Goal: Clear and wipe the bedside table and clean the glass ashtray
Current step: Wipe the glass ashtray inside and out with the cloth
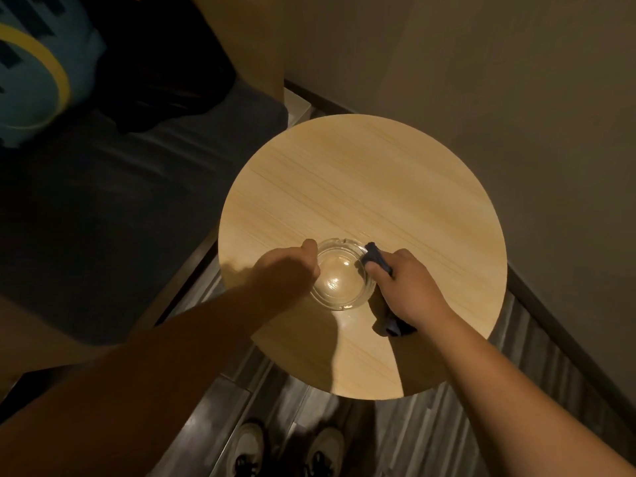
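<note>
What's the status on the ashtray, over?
Left hand grips clear glass ashtray rim. Right hand presses dark blue cloth to its right rim. Round wooden table otherwise bare.

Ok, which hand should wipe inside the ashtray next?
Right. The right hand already grips the dark cloth, whose tip sits at the glass ashtray rim, while the left hand holds the opposite rim, likely steadying it on the round table.

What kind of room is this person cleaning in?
Probably a bedroom, maybe in a hotel. A small round wooden table stands against the wall beside a dark bed with a pillow; a glass ashtray sits on the table.
</note>
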The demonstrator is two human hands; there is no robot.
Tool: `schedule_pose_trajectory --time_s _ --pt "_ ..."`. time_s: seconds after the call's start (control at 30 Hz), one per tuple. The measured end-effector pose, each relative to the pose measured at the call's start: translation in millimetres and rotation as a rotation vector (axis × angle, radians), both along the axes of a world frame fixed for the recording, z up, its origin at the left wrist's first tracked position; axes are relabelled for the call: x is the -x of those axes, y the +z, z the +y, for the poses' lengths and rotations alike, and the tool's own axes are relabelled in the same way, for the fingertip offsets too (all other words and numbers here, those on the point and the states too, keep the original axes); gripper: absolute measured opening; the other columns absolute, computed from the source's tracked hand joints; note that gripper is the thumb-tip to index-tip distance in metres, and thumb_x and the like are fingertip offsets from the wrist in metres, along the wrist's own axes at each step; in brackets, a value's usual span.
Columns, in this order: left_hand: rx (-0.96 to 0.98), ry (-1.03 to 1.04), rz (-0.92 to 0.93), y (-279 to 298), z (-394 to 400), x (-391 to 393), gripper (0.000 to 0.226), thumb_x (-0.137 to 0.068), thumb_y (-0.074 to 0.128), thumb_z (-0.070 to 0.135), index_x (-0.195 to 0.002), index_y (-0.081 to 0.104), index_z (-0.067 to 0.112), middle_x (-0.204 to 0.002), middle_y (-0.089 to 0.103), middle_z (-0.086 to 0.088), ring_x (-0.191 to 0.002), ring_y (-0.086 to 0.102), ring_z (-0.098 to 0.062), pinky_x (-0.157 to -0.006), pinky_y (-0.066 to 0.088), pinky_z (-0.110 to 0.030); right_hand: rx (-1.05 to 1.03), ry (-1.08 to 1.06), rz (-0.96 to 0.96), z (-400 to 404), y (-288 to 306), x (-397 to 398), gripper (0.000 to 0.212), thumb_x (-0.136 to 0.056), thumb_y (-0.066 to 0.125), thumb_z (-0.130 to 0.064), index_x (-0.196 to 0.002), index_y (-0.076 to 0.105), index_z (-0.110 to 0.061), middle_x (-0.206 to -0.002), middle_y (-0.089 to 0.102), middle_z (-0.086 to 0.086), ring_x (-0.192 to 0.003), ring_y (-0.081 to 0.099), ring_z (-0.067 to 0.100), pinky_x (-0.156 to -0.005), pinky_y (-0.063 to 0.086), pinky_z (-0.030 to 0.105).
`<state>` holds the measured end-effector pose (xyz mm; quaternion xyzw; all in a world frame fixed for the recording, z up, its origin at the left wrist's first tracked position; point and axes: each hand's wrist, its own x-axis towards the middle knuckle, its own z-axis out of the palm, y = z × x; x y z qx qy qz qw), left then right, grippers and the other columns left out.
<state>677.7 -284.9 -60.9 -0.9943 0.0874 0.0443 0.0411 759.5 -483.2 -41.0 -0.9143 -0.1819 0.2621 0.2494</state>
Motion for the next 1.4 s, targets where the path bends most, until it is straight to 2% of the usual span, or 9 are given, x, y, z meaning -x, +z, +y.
schedule_pose_trajectory --time_s 0.13,0.3,0.43,0.57,0.7,0.93,1.13,1.27,1.4 --pt "-0.018 -0.146 -0.031 8 -2 -7 0.036 -0.095 0.026 0.013 -0.079 0.058 0.008 -0.052 0.054 0.0 -0.04 0.052 -0.01 -0.041 0.037 -0.019 0.05 0.062 -0.009 14 1 -8 0.023 -0.096 0.044 -0.04 -0.079 0.052 -0.028 -0.09 0.046 0.005 -0.072 0.05 0.018 -0.06 0.033 0.029" --pt "0.178 -0.143 -0.003 12 -6 -9 0.012 -0.09 0.055 0.009 -0.088 0.058 -0.003 -0.056 0.058 -0.011 -0.041 0.047 -0.021 -0.046 0.036 -0.025 0.106 0.14 -0.033 17 3 -15 0.028 -0.096 0.045 -0.04 -0.096 0.06 -0.017 -0.094 0.047 0.007 -0.078 0.052 0.023 -0.066 0.039 0.034" --pt "0.159 -0.066 0.074 10 -8 -9 0.021 -0.097 0.041 0.014 -0.105 0.052 -0.002 -0.066 0.052 -0.008 -0.051 0.042 -0.024 -0.052 0.036 -0.029 -0.003 0.134 0.024 11 6 -14 0.021 -0.095 0.046 -0.038 -0.087 0.059 -0.024 -0.089 0.048 0.005 -0.074 0.052 0.018 -0.066 0.039 0.034" --pt "0.134 0.041 0.068 13 -13 -2 0.012 -0.086 0.048 0.006 -0.086 0.058 -0.001 -0.054 0.053 -0.01 -0.043 0.039 -0.022 -0.043 0.037 -0.029 -0.222 -0.021 0.045 -14 11 -16 0.027 -0.096 0.047 -0.032 -0.084 0.059 -0.011 -0.08 0.061 0.011 -0.066 0.054 0.013 -0.063 0.04 0.028" --pt "0.202 0.116 -0.017 8 -16 2 0.008 -0.081 0.056 0.004 -0.078 0.059 -0.003 -0.047 0.05 -0.014 -0.038 0.043 -0.026 -0.039 0.034 -0.029 -0.201 -0.146 -0.097 -49 15 -23 0.025 -0.097 0.047 -0.036 -0.118 0.059 -0.03 -0.106 0.061 -0.007 -0.087 0.052 0.007 -0.073 0.036 0.025" --pt "0.326 0.265 0.135 4 -16 -6 0.024 -0.097 0.033 0.022 -0.108 0.046 0.005 -0.076 0.059 -0.013 -0.065 0.053 -0.032 -0.057 0.04 -0.035 0.135 0.163 -0.563 -80 14 -22 0.045 -0.092 0.057 -0.022 -0.136 0.049 -0.018 -0.133 0.055 0.008 -0.116 0.047 0.032 -0.092 0.042 0.041" --pt "0.375 0.372 0.223 6 -18 -2 0.028 -0.1 0.029 0.025 -0.111 0.045 0.005 -0.083 0.062 -0.013 -0.071 0.057 -0.033 -0.066 0.048 -0.039 0.417 0.296 -0.433 -84 -17 16 0.071 -0.093 0.029 -0.062 -0.148 0.027 -0.017 -0.155 0.026 0.009 -0.141 0.021 0.032 -0.114 0.013 0.049" --pt "0.462 0.409 0.219 7 -19 1 0.031 -0.101 0.03 0.028 -0.114 0.047 0.006 -0.087 0.064 -0.016 -0.076 0.059 -0.035 -0.071 0.05 -0.043 0.391 0.265 -0.427 -79 -8 21 0.094 -0.082 0.016 -0.079 -0.15 0.017 -0.014 -0.159 0.013 0.01 -0.145 0.003 0.031 -0.116 -0.003 0.049" --pt "0.496 0.404 0.268 7 -6 8 0.039 -0.099 0.023 0.044 -0.1 0.05 0.016 -0.078 0.059 -0.006 -0.068 0.055 -0.028 -0.063 0.044 -0.036 0.19 0.167 -0.499 -58 11 54 0.085 -0.086 0.036 -0.069 -0.143 0.034 -0.006 -0.149 0.036 0.014 -0.134 0.035 0.031 -0.109 0.026 0.045"
